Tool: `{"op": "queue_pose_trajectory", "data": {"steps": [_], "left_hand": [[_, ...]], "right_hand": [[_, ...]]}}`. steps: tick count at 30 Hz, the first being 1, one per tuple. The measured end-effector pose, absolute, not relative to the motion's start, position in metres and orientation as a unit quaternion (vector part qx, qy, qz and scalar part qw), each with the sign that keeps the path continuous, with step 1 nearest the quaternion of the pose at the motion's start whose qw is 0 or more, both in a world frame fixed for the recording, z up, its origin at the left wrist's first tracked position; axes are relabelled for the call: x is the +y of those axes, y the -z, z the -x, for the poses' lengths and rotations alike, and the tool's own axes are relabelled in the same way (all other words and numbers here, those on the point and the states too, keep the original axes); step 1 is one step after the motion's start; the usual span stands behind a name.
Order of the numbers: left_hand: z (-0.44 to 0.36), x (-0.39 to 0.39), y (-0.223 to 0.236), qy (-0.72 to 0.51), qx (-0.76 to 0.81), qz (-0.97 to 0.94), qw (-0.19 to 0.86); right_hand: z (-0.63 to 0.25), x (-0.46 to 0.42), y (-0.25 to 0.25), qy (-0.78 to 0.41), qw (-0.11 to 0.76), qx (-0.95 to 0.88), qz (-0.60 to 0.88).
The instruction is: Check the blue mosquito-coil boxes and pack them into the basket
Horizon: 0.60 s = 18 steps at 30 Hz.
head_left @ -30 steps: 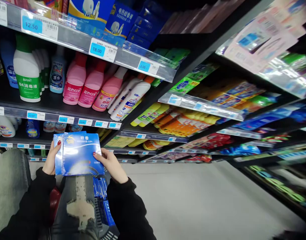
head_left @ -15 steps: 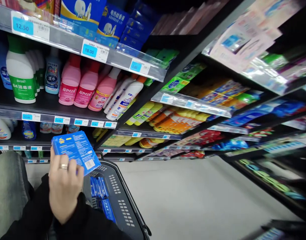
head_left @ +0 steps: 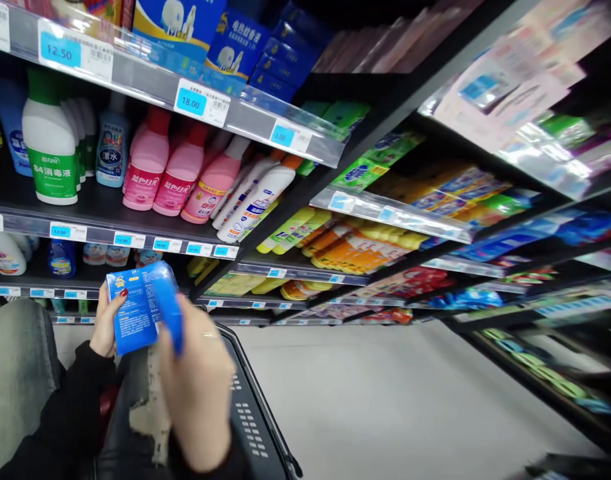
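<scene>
My left hand [head_left: 104, 323] grips a flat blue box [head_left: 131, 317] with white printed text and a small yellow logo, its thumb with a dark red nail lying on the front. Just beside it, my right hand [head_left: 200, 377], blurred by motion and wearing a ring, pinches a second blue box [head_left: 171, 310] seen nearly edge-on. That second box overlaps the right side of the first; whether they touch I cannot tell. Below and to the right stands a dark grey shopping basket [head_left: 250, 427], its inside largely hidden by my right hand and arm.
Shelves ahead hold a white bottle with a green label [head_left: 50, 147], pink bottles [head_left: 146, 163] and, higher up, blue boxes [head_left: 238, 47]. A shelf edge with price tags [head_left: 202, 102] juts out above my hands. Pale floor [head_left: 375, 393] runs along the aisle at right.
My right hand has come away from in front of the blue box and moved right and down with a second box. My left hand now shows. The view has shifted slightly.
</scene>
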<state>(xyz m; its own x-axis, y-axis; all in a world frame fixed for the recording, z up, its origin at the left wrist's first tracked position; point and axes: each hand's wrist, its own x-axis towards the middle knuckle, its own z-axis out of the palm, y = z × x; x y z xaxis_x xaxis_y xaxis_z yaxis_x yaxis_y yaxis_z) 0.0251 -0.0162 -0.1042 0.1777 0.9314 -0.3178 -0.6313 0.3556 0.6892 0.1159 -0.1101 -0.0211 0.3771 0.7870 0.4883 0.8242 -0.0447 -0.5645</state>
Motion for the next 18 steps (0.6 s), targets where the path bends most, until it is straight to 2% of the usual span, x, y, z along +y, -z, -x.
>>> {"op": "queue_pose_trajectory", "data": {"steps": [2, 5, 8, 13, 18], "left_hand": [[-0.017, -0.006, 0.108, -0.536, 0.362, -0.205, 0.735], [-0.007, -0.001, 0.107, -0.500, 0.367, -0.143, 0.771], [0.001, 0.000, 0.102, -0.479, 0.365, -0.088, 0.793], [0.002, -0.006, 0.089, -0.449, 0.341, -0.059, 0.824], [-0.003, -0.010, 0.083, -0.449, 0.354, -0.041, 0.820]], "right_hand": [[-0.160, -0.121, 0.009, -0.059, 0.495, -0.450, 0.741], [-0.220, -0.132, 0.007, -0.225, 0.634, -0.305, 0.673], [-0.248, -0.133, 0.026, -0.268, 0.712, -0.214, 0.613], [-0.232, -0.122, 0.058, -0.348, 0.716, -0.184, 0.577], [-0.212, -0.115, 0.057, -0.401, 0.695, -0.216, 0.556]]}}
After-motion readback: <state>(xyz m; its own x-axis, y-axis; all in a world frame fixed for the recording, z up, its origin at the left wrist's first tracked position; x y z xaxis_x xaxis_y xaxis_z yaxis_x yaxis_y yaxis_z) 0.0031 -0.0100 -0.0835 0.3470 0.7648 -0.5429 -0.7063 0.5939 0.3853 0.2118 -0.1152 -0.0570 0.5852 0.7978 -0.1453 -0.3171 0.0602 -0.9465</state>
